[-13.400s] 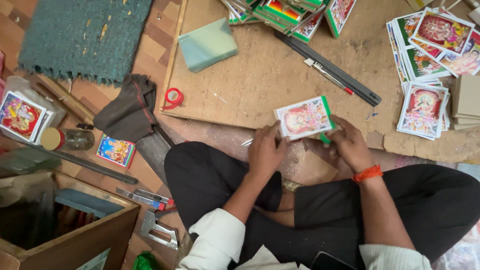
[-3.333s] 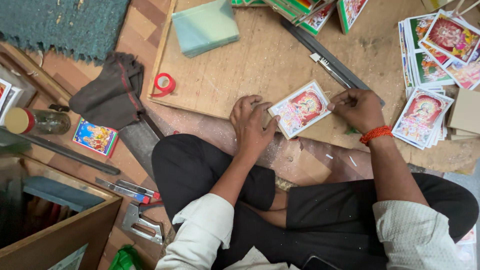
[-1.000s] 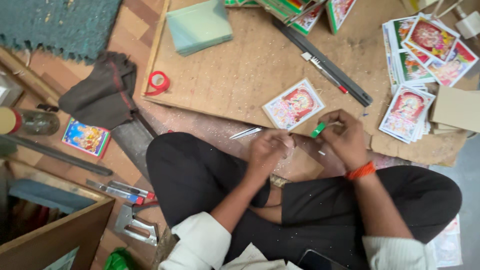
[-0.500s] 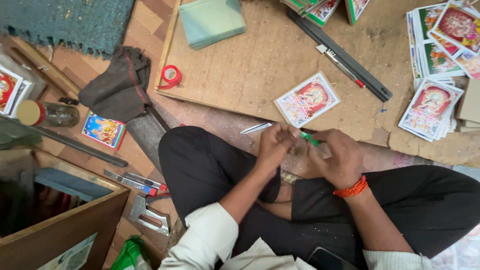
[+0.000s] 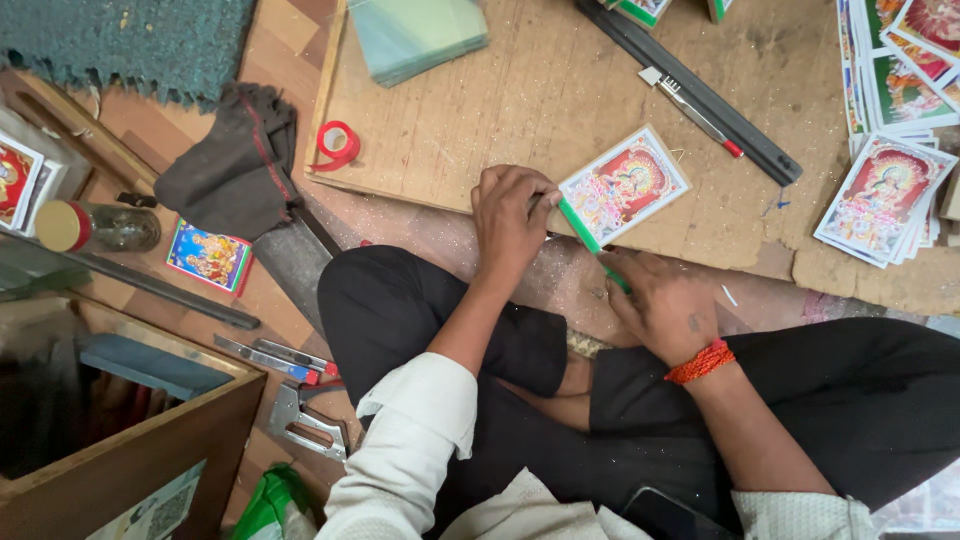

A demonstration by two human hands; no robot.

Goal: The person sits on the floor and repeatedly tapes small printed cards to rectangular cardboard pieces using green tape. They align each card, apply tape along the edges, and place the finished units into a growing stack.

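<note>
I sit cross-legged on the floor in front of a brown wooden board (image 5: 520,100). A colourful picture card (image 5: 624,186) with a white border lies near the board's front edge. A thin green strip (image 5: 582,228) runs along the card's lower left side. My left hand (image 5: 513,217) pinches the strip's upper end at the card's corner. My right hand (image 5: 662,302), with a red thread band at the wrist, holds the strip's lower end near my knee.
Stacks of similar picture cards (image 5: 885,190) lie at the right. A long black bar (image 5: 700,95), a pen-like tool (image 5: 695,112), green sheets (image 5: 415,35), red tape roll (image 5: 336,146), dark cloth (image 5: 235,165), a jar (image 5: 95,226), a staple gun (image 5: 305,425) and a wooden box (image 5: 120,470) surround me.
My hands have risen from my lap to the card on the board. The green strip now lies stretched along the card's edge between both hands.
</note>
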